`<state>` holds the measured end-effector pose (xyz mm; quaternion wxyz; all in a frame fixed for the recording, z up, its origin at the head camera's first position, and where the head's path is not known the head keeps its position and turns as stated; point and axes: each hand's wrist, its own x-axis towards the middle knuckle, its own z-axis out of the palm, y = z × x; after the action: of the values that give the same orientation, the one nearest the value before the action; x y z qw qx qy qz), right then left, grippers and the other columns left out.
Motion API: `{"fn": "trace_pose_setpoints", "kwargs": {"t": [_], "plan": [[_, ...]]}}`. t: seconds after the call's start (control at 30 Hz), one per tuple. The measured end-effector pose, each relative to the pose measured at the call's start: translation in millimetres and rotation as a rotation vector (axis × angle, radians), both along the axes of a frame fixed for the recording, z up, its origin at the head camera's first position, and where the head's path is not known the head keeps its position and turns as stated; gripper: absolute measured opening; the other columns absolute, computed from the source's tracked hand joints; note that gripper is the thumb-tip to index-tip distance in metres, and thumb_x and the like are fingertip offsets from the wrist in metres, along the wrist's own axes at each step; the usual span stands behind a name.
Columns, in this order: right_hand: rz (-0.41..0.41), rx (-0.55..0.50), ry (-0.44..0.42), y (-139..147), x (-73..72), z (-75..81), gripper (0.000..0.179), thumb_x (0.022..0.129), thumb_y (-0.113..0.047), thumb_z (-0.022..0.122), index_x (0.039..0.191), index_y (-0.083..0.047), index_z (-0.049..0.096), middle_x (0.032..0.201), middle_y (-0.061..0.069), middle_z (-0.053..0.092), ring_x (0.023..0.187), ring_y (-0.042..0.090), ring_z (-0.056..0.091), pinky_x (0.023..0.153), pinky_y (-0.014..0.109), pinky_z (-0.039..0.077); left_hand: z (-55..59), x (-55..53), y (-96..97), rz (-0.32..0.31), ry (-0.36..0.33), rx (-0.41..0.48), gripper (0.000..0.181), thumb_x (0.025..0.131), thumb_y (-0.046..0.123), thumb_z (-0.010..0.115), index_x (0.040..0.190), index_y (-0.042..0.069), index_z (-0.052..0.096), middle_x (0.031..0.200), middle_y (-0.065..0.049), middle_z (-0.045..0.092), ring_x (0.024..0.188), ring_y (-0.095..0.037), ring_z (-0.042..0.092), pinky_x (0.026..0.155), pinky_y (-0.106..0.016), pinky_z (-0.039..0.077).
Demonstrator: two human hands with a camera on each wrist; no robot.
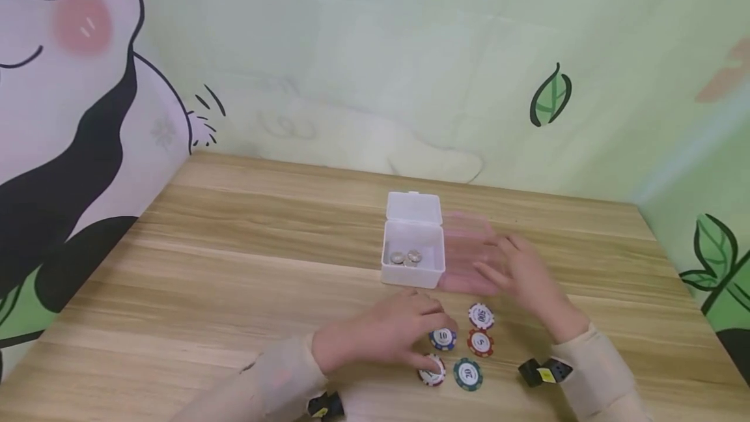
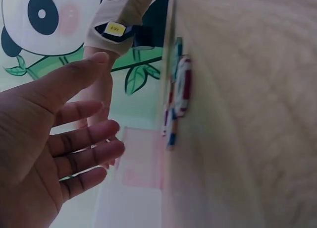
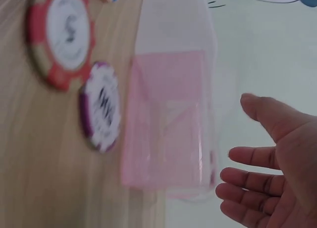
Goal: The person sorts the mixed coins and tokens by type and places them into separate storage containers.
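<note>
My left hand (image 1: 395,331) hovers over the poker chips with its fingers loosely bent and holds nothing. Beneath its thumb lies a white and dark red chip (image 1: 431,378), partly covered; a blue chip marked 10 (image 1: 443,340) shows by its fingers. The left wrist view has this hand (image 2: 74,139) apart from the chips (image 2: 184,86). Beside a see-through pink box (image 3: 168,119), my right hand (image 3: 267,173) is spread and empty. A red chip marked 5 (image 1: 480,342), a purple-edged 500 chip (image 1: 481,316) and a green 20 chip (image 1: 468,374) lie flat nearby.
Left of the pink box stands a white plastic box (image 1: 413,277) with its lid (image 1: 413,208) raised at the back. Several silver coins (image 1: 414,256) lie inside it. The wooden table (image 1: 234,246) meets a wall covering (image 1: 351,83) printed with a panda and leaves.
</note>
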<state>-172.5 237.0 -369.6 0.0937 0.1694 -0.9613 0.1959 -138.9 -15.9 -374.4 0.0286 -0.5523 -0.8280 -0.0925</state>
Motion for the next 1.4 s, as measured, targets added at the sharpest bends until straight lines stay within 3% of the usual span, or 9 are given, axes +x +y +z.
{"fn": "trace_pose_setpoints", "kwargs": {"t": [0.17, 0.4, 0.63, 0.9, 1.1, 1.4], "plan": [[-0.010, -0.007, -0.040, 11, 2.8, -6.1, 0.059, 0.088, -0.031, 0.069, 0.132, 0.004, 0.051, 0.128, 0.026, 0.055, 0.117, 0.045, 0.052, 0.099, 0.060, 0.043, -10.1, 5.1, 3.8, 0.004, -0.041, -0.100, 0.054, 0.078, 0.056, 0.070, 0.121, 0.026, 0.060, 0.108, 0.012, 0.062, 0.100, -0.003, 0.056, 0.089, -0.018, 0.039], [-0.031, 0.014, -0.069, 19, 7.7, -14.2, 0.070, 0.085, -0.036, 0.070, 0.136, 0.005, 0.046, 0.136, 0.030, 0.048, 0.121, 0.049, 0.048, 0.101, 0.063, 0.040, -19.9, 8.1, 4.9, 0.013, -0.050, -0.157, 0.048, 0.075, 0.054, 0.074, 0.113, 0.026, 0.065, 0.101, 0.012, 0.058, 0.093, -0.003, 0.052, 0.085, -0.017, 0.039], [-0.044, -0.014, -0.090, 23, 12.3, -23.3, 0.075, 0.085, -0.040, 0.070, 0.140, 0.003, 0.041, 0.142, 0.030, 0.040, 0.124, 0.051, 0.045, 0.101, 0.065, 0.038, -24.6, 9.2, 5.3, 0.015, -0.092, -0.148, 0.048, 0.073, 0.052, 0.076, 0.112, 0.024, 0.065, 0.099, 0.012, 0.055, 0.091, -0.002, 0.048, 0.086, -0.016, 0.039], [-0.050, -0.018, -0.126, 24, 14.8, -25.8, 0.078, 0.087, -0.040, 0.068, 0.143, 0.004, 0.037, 0.144, 0.030, 0.039, 0.125, 0.051, 0.044, 0.102, 0.065, 0.038, -25.2, 7.9, 4.7, -0.007, -0.053, -0.148, 0.041, 0.075, 0.049, 0.075, 0.106, 0.025, 0.065, 0.096, 0.012, 0.054, 0.089, -0.002, 0.047, 0.085, -0.016, 0.039], [-0.066, -0.036, -0.129, 23, 16.0, -28.1, 0.076, 0.089, -0.041, 0.066, 0.144, 0.002, 0.037, 0.144, 0.029, 0.041, 0.126, 0.051, 0.044, 0.102, 0.065, 0.037, -24.8, 7.5, 5.2, -0.015, -0.060, -0.155, 0.036, 0.077, 0.049, 0.074, 0.103, 0.025, 0.065, 0.099, 0.012, 0.057, 0.095, -0.004, 0.051, 0.092, -0.019, 0.041], [-0.069, -0.059, -0.121, 23, 13.9, -28.9, 0.074, 0.090, -0.040, 0.065, 0.145, 0.001, 0.037, 0.142, 0.029, 0.044, 0.124, 0.050, 0.047, 0.101, 0.065, 0.038, -27.6, 5.6, 6.0, -0.018, -0.065, -0.122, 0.033, 0.077, 0.046, 0.074, 0.097, 0.022, 0.063, 0.095, 0.012, 0.055, 0.093, -0.004, 0.049, 0.089, -0.017, 0.039]]}}
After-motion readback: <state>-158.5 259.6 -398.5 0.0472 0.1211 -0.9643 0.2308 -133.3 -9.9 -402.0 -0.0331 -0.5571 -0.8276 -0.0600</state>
